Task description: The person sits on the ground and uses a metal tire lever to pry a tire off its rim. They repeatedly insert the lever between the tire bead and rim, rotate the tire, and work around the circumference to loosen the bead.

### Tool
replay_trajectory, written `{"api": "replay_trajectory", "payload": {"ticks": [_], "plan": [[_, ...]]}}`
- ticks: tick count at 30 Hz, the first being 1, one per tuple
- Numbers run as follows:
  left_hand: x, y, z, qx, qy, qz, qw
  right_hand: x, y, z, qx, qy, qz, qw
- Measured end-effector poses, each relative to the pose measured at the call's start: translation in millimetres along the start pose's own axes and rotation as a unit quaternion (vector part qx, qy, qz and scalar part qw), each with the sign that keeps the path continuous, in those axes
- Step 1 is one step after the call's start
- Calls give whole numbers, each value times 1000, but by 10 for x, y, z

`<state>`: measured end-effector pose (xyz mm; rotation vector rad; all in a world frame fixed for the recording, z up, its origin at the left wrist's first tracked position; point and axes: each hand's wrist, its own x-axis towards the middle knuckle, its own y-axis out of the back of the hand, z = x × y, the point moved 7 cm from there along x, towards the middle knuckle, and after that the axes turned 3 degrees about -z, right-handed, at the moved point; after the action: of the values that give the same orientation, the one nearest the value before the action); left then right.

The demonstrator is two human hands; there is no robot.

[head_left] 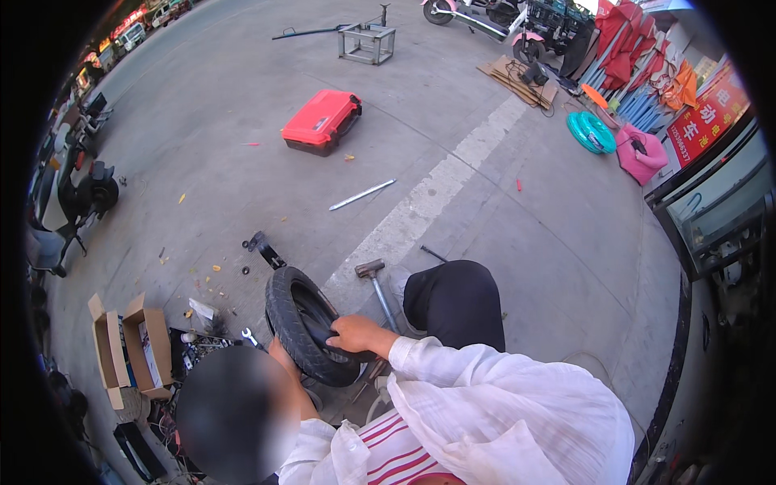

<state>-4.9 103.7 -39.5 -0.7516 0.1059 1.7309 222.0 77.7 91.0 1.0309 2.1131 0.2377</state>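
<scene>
A small black treaded tyre (293, 323) stands tilted in front of me, with a dark curved piece inside its ring. My right hand (354, 335) is closed on the inner side of the tyre, fingers curled over its edge. At the outer left side, my left hand (284, 362) grips the tyre; its fingers are partly hidden by the tyre and a blurred dark round patch (230, 412). Just beyond the tyre lies a black bracket-like part (265, 249). A hammer (377, 289) with a metal handle rests to the right. An open-ended wrench (250, 336) lies to the left.
Ahead are a metal rod (362, 196), a red case (322, 121) and a metal frame (366, 44). Open cardboard boxes (147, 347) stand at left, near loose small parts. My bent knee (455, 303) is at right. Green coiled tyres (590, 132) and a pink bag (641, 153) lie far right.
</scene>
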Motion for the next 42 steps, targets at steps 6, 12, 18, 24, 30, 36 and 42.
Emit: {"api": "replay_trajectory", "payload": {"ticks": [6, 12, 18, 24, 30, 36, 42], "plan": [[-44, 42, 51, 51, -65, 41, 996, 211, -457, 223, 361, -95, -76, 925], [-155, -77, 88, 56, -77, 22, 995, 394, -524, 396, 341, -49, 72, 936], [-465, -414, 28, 98, -79, 120, 985, 460, -514, 590, 262, -14, 236, 936], [-340, -336, 93, 148, -89, 103, 980, 500, -732, 608, 520, -13, 12, 854], [-359, -226, 210, 150, -101, 88, 980, 419, -813, 540, 630, -52, -116, 766], [-357, -74, 239, 196, -101, 90, 971, 478, -870, 463, 604, -34, -190, 773], [-459, -319, 365, 323, -120, 100, 933, 447, -839, 208, 676, 19, -188, 713]]}}
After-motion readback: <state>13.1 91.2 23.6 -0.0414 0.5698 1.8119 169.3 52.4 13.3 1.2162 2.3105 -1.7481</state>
